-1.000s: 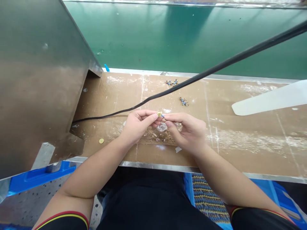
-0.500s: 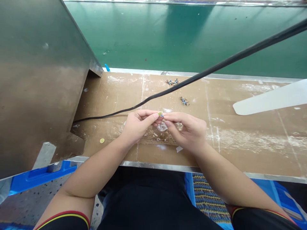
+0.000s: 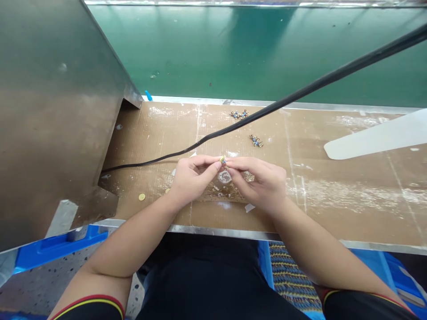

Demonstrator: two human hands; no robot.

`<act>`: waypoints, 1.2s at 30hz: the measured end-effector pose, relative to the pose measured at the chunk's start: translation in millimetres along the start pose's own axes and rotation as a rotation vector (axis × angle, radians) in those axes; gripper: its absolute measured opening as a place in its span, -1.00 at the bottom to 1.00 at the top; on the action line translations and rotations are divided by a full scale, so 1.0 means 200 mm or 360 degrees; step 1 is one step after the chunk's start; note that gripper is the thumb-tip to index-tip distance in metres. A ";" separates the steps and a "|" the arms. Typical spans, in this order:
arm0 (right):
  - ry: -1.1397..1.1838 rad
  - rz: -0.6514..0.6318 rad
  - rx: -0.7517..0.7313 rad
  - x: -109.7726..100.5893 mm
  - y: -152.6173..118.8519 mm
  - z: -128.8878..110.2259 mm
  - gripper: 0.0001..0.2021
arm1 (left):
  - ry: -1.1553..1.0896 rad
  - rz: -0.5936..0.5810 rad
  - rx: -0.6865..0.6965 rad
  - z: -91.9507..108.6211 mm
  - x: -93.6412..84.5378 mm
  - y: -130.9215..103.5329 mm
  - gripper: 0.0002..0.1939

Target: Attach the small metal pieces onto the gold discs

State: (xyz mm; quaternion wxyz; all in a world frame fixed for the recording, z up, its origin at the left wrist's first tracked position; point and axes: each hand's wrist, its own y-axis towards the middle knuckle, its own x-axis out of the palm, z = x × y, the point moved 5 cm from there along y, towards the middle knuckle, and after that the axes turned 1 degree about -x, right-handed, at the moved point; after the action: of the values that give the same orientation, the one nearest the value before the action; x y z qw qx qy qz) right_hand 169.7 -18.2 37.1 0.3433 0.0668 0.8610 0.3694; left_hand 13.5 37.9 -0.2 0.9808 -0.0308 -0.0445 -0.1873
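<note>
Risking a dropped disc [image 3: 222,158] or blue bit [image 3: 224,162], likely from slipping in so slight a fingertip hold. Pinching the disc with the left hand [image 3: 190,178], seemingly the bit with the right hand [image 3: 263,182]; pointing inward, nearly meeting over the counter [image 3: 167,129], towards its front edge.

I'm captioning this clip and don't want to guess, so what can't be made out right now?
All in the head view:
- Yellow-and-blue piece, between left hand and right hand: tiny, part-covered by fingertips.
- Second yellow disc: mostly behind left forearm.
- Black cable: far end cut off by right edge.
- White strip: cut off by right edge.
</note>
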 end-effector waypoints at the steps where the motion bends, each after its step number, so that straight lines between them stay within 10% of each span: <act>1: 0.0004 -0.0006 0.0001 0.00 0.00 0.00 -0.88 | 0.0011 0.0000 0.0018 0.00 0.00 0.00 -0.80; 24: -0.0149 0.0083 -0.0297 0.00 0.01 0.00 -0.81 | 0.0577 0.0091 0.0543 0.06 0.00 -0.01 -0.85; 36: 0.0648 -0.0108 0.0555 0.02 -0.02 0.10 -0.87 | 0.0293 -0.0078 0.0243 0.04 0.02 0.00 -0.84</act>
State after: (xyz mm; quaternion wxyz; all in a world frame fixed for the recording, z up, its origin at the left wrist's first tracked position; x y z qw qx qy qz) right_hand 179.8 -6.6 22.5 0.1585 0.0204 0.9646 0.2097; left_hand 16.8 36.4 9.0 0.9753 0.0624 0.0309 -0.2095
